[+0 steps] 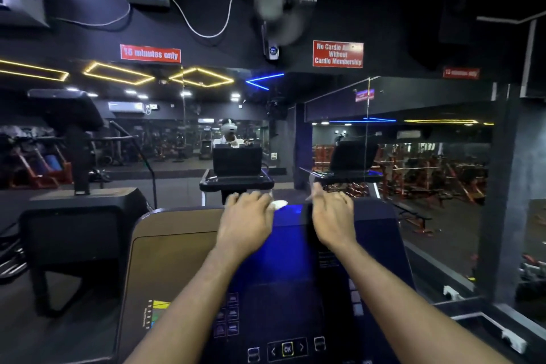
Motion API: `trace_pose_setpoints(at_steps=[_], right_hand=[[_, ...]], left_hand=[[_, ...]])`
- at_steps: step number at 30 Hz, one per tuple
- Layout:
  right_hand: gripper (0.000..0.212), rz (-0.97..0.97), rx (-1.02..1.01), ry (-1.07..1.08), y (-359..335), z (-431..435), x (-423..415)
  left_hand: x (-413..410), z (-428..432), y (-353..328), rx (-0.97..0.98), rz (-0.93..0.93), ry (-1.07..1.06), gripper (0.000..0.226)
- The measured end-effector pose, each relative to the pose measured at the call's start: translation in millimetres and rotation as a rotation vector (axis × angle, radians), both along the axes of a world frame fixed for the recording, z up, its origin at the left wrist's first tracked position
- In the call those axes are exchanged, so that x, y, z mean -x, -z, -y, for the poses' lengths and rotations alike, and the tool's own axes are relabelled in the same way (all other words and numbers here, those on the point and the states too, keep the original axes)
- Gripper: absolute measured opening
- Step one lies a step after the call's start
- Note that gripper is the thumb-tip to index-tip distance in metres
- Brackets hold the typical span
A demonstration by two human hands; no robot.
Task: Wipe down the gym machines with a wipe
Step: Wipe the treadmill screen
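One dark gym machine [79, 233] stands at the far left, its tall upright rising beside the machine being cleaned. Next comes a sloping treadmill console [177, 260] with a brownish left panel and a dark screen lit blue. High above it on the black wall hangs a red sign [150, 53] whose legible words are "minutes only". The person's two bare forearms reach up across the screen to the console's top edge. The left hand [246, 216] lies palm down on that upper rim, fingers curled over it and gripping a small white wipe [279, 204]. The wipe pokes out from under the fingertips on the hand's right side, against the top of the console. A wall fan [285, 0] is mounted far overhead. Near the left hand but not touching it, the right hand [334, 217] sits at the same rim with fingers stretched forward and loosely spread, gripping nothing that can be made out; blur softens its fingertips. Further right, a large mirror [428, 186] reflects rows of red and black equipment
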State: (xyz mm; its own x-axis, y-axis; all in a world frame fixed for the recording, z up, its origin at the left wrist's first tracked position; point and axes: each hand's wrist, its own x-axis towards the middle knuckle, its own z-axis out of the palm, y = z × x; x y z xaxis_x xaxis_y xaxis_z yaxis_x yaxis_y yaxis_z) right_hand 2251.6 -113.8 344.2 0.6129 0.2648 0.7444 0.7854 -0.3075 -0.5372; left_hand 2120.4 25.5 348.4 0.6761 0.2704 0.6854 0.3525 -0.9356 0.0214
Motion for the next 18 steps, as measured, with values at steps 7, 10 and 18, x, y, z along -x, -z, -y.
trace_pose_setpoints(at_steps=[7,10,18], right_hand=[[0.052,0.210,0.239,0.127,11.9,0.0,-7.3],[0.053,0.246,0.201,0.102,11.5,4.2,-5.6],[0.060,0.103,0.052,0.010,6.7,12.9,11.9]], left_hand=[[2.2,-17.1,-0.5,0.067,-0.054,0.024,0.028],[-18.3,16.5,-3.6,0.038,-0.122,0.080,0.049],[22.9,19.6,19.5,-0.106,-0.206,-0.009,0.065]])
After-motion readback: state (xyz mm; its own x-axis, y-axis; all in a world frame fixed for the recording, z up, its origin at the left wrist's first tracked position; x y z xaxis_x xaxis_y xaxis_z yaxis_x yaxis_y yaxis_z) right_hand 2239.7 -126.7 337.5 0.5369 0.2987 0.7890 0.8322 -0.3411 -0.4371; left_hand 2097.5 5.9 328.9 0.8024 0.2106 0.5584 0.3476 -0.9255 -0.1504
